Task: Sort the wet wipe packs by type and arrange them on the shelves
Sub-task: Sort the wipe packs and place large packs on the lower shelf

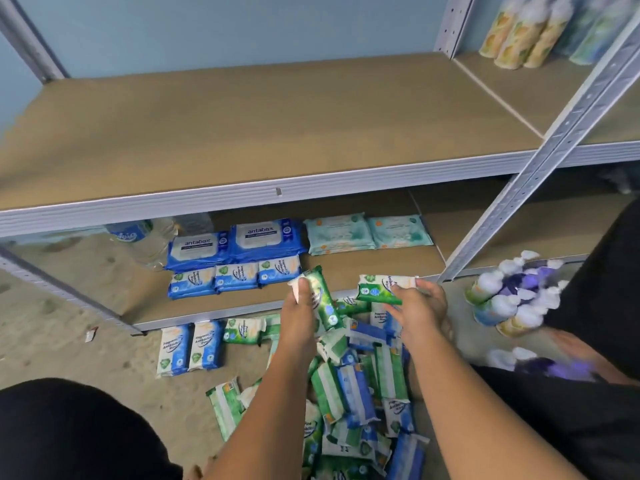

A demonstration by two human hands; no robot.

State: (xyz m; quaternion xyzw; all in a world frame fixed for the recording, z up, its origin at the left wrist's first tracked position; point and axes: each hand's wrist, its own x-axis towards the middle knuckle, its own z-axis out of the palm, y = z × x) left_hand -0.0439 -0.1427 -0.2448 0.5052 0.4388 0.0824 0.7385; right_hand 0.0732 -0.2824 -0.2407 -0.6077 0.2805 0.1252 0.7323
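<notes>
The left hand (299, 306) grips a green pack (323, 299) tilted on end. The right hand (419, 306) pinches a second green pack (379, 287) held nearly flat, and the two hands are apart, each closed on its own pack. Under and behind them on the floor (69, 323) lies the pile (353, 386) of green and blue packs, jumbled and overlapping, so I judge most of the sorting is left. Left of the left hand, two blue packs (190, 344) lie side by side on the floor. Just beyond the hands, the bottom shelf (363, 271) already carries a row of three small blue packs (235, 277). Farther back are large blue packs (235, 242) and pale teal packs (367, 232). No green row shows there yet. The wrappers look like glossy, soft film over flat, pillowy rectangles (likely to slide when stacked). The boards are matte brown, edged in ribbed grey metal. The upper shelf (242, 133) beyond holds no wipes.
</notes>
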